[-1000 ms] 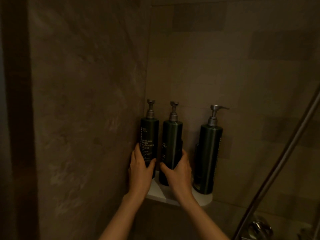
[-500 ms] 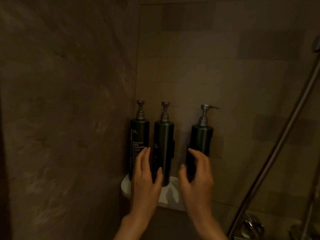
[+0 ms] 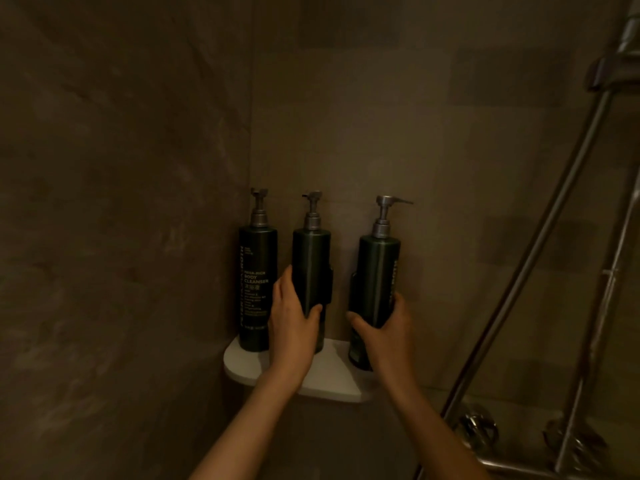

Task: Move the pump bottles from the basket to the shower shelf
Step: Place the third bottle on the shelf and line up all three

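Three dark green pump bottles stand upright on the white corner shelf [image 3: 332, 372]. The left bottle [image 3: 257, 268], labelled body cleanser, stands untouched against the corner wall. My left hand [image 3: 292, 320] is wrapped around the lower part of the middle bottle [image 3: 311, 258]. My right hand [image 3: 384, 330] grips the lower half of the right bottle [image 3: 377, 271], whose spout points right. The basket is not in view.
Brown stone walls meet in the corner behind the shelf. A metal shower hose and rail [image 3: 540, 258] slant down the right side. Chrome tap fittings [image 3: 479, 431] sit at the lower right, below the shelf.
My left hand left the body cleanser bottle and closed on the middle one. My right hand let go of the middle bottle, opened, then gripped the right bottle.
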### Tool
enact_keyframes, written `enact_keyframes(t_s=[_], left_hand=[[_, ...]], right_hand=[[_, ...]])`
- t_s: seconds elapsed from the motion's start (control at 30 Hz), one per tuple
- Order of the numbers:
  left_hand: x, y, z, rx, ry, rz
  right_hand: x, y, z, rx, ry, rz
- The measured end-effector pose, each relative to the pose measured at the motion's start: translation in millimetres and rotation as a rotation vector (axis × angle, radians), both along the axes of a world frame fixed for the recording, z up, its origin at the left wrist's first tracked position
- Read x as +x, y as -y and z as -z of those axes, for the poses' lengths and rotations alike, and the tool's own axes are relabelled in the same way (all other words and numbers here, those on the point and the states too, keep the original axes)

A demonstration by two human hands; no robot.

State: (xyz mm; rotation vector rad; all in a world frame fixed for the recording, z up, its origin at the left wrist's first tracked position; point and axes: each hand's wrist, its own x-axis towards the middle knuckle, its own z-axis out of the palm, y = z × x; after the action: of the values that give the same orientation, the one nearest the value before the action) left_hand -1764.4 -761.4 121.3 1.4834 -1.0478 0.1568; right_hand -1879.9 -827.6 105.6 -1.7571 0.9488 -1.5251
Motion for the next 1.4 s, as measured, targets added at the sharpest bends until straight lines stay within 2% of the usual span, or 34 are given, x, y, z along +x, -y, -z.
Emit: enact_keyframes(t_s=[0.2, 0.37, 0.53, 0.7, 0.87, 1.03, 1.2, 1.4], left_hand=[[1.9, 0.5, 7.8, 0.021, -0.04, 0.091], [-0.1, 0.7, 7.5, 0.012, -0.034, 0.073], [2.1, -2.0, 12.2, 0.023, -0.044, 0.129], [4.2, 0.8, 13.8, 0.014, -0.054, 0.129], [7.9, 1.9, 17.2, 0.025, -0.06, 0.152], [5.5, 1.2, 17.0, 0.02, -0.072, 0.148], [10.1, -0.4, 19.4, 0.038, -0.058, 0.172], [11.0, -2.6, 19.0, 0.048, -0.04, 0.164]], right_hand=[[-4.4, 2.1, 0.7, 0.013, 0.02, -0.06], [-12.7, 4.7, -2.9, -0.033, -0.025, -0.043], [-12.0, 6.5, 0.7, -0.007, -0.052, -0.173], [-13.8, 8.2, 1.2, -0.046, -0.072, -0.082], [-13.8, 8.4, 3.9, -0.051, -0.074, -0.15], [-12.8, 6.9, 1.0, -0.078, -0.063, -0.078], [-11.7, 3.3, 6.7, -0.059, -0.02, -0.15], [-12.4, -2.4, 5.8, -0.07, -0.006, -0.043]])
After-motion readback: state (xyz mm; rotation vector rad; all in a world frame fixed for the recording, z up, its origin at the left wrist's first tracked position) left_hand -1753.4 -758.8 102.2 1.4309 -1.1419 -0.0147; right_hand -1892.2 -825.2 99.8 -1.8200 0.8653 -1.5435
